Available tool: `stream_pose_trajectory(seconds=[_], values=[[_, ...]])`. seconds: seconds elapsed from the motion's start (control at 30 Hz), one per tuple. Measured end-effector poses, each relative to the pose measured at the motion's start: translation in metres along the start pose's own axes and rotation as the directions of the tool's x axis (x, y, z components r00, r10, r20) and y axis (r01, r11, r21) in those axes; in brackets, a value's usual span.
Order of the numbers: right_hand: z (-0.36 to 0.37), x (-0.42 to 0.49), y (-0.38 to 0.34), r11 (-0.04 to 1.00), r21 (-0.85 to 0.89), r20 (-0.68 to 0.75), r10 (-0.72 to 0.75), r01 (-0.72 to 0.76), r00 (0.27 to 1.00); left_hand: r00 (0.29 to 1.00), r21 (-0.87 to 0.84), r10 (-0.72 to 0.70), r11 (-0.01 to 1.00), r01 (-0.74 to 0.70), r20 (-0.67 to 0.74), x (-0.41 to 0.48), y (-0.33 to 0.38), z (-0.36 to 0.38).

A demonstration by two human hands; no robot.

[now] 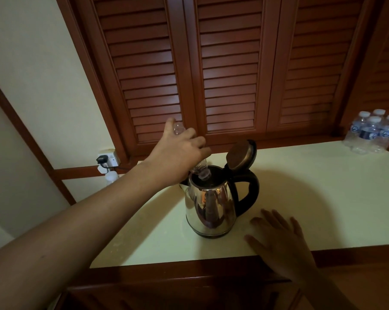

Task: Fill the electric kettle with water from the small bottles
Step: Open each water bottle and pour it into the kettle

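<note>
On the tabletop [323, 198], the lid-open kettle [211, 209] admits the neck of an upturned bottle [200, 169], its middle hidden by the grasping left hand [180, 148]. The right hand [282, 238] lies flat beside the kettle, fingers released. Any water flow is indiscernible.

— Any writing you can read from your end?

— None, I'm afraid. The only labels I see are the blue bands [370, 133] on the pack of small bottles [358, 144], well to the right of the electric kettle [211, 206] and farther back. Each band carries a white rounded mark, too small and blurred for me to make out a letter.

— A brand on the kettle? The bottle over it?

— I can't find one on the steel body, which gives me reflections. The tipped bottle [200, 169] at the kettle's mouth is clear plastic where it shows.
</note>
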State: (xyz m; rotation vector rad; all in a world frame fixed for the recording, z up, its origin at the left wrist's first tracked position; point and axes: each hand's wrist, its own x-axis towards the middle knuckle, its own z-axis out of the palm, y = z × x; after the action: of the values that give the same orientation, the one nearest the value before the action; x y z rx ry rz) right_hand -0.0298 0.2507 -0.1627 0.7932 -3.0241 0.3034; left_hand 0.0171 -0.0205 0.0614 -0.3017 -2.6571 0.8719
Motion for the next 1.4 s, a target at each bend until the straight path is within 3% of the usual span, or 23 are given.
stream_pose_trajectory(seconds=[0.5,0.67,0.77,0.87,0.97,1.03,1.17,1.4], values=[[0.000,0.000,0.001,0.999,0.047,0.002,-0.010,0.010,1.000,0.998,0.030,0.017,0.999,-0.015,-0.060,-0.006,-0.002,0.008],[0.001,-0.001,0.001,0.990,0.130,-0.097,-0.042,0.054,0.994,0.987,-0.104,-0.162,0.982,0.160,-0.004,-0.020,-0.003,0.009],[0.000,-0.008,-0.004,0.929,0.354,-0.232,-0.023,0.106,0.972,0.944,-0.289,-0.319,0.898,0.331,0.088,-0.035,0.001,0.015],[-0.029,-0.021,-0.020,0.792,0.607,-0.272,0.131,0.065,0.953,0.891,-0.572,-0.434,0.701,0.425,0.131,-0.056,0.012,0.019],[-0.062,-0.029,-0.043,0.705,0.691,-0.369,0.153,0.161,0.917,0.859,-0.837,-0.488,0.398,0.374,0.152,-0.079,0.036,0.014],[-0.087,-0.031,-0.059,0.707,0.656,-0.439,0.070,0.266,0.896,0.866,-0.899,-0.476,0.298,0.320,0.150,-0.090,0.058,0.008],[-0.131,-0.021,-0.075,0.716,0.565,-0.482,-0.118,0.410,0.868,0.864,-0.925,-0.492,0.270,0.269,0.107,-0.105,0.083,0.009],[-0.160,-0.006,-0.073,0.690,0.480,-0.399,-0.378,0.542,0.835,0.873,-0.944,-0.480,0.236,0.230,0.093,-0.111,0.077,0.002]])
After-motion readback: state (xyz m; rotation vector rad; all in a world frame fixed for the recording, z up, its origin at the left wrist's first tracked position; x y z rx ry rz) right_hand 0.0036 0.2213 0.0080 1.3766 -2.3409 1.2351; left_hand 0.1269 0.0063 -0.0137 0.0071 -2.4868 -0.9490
